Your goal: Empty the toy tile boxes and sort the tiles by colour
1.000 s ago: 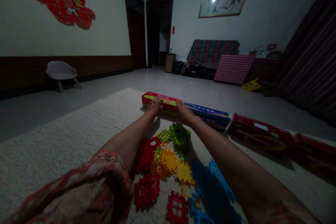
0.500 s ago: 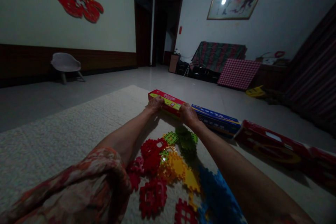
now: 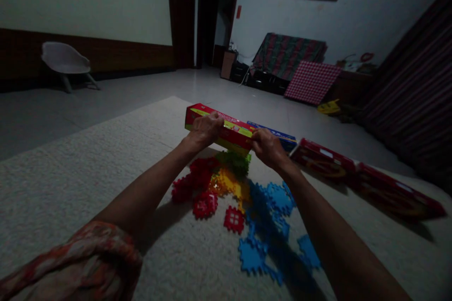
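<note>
A long red and yellow box (image 3: 231,132) is held between both hands, tilted, in front of the coloured pieces. My left hand (image 3: 206,129) grips its left part, fingers over the top edge. Around its right end my right hand (image 3: 266,146) is closed. Behind the right end lies a blue box (image 3: 278,136), partly hidden. Nearer to me are piles of toothed plastic pieces: red (image 3: 205,204), yellow (image 3: 226,181), green (image 3: 235,160) and blue (image 3: 252,254). Shadow darkens some blue ones.
Two dark red boxes (image 3: 321,162) extend the row to the right on the pale mat (image 3: 106,150). A small chair (image 3: 65,59) stands at the left wall. Farther back are a cloth-covered piece of furniture (image 3: 287,54) and a yellow object (image 3: 329,107) on the floor.
Both hands have lifted the red and yellow box and brought it nearer, so it now overlaps the blue box. The view has tipped down, showing more blue pieces.
</note>
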Action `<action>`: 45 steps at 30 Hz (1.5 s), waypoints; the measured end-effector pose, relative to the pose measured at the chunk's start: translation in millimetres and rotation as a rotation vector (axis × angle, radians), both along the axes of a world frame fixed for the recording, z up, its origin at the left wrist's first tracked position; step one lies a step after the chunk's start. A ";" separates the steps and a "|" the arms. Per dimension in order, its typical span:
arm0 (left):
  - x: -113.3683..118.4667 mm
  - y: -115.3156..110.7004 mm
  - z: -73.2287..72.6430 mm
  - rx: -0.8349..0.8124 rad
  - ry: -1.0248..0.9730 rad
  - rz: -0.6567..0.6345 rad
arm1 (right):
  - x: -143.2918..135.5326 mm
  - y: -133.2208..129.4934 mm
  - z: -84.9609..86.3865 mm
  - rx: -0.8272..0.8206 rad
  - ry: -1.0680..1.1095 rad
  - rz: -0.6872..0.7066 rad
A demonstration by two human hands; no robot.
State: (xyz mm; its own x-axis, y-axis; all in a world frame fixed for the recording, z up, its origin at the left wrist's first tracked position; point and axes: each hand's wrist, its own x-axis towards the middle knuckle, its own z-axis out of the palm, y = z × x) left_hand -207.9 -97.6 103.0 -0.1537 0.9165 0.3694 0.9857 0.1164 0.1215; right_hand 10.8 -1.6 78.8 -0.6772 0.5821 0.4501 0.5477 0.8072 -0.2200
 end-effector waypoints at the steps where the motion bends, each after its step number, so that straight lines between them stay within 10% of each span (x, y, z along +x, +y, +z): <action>1: 12.4 -11.9 0.5 -0.009 -0.016 -0.016 | 15.0 -12.7 1.4 -0.005 0.016 0.002; 10: 111.9 -92.2 -0.9 -0.168 -0.011 -0.181 | 128.4 -109.8 -2.3 -0.068 0.121 -0.083; 20: 183.8 -106.6 -26.5 -0.228 -0.029 -0.254 | 191.6 -132.8 -56.5 -0.144 0.405 -0.203; 32: 101.0 -78.9 -37.5 0.144 -0.238 -0.184 | 168.6 -109.9 -57.5 -0.069 0.309 -0.257; 45: 50.6 -43.4 -48.0 -0.189 -0.335 -0.563 | 164.1 -109.1 6.8 -0.440 -0.185 -0.109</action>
State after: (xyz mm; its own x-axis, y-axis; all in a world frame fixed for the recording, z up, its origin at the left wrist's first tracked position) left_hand -157.3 -141.0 55.0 0.2876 0.9343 0.2108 0.8148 -0.3544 0.4589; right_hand 174.9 -110.7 85.6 -0.6474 0.7618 0.0236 0.6858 0.5957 -0.4181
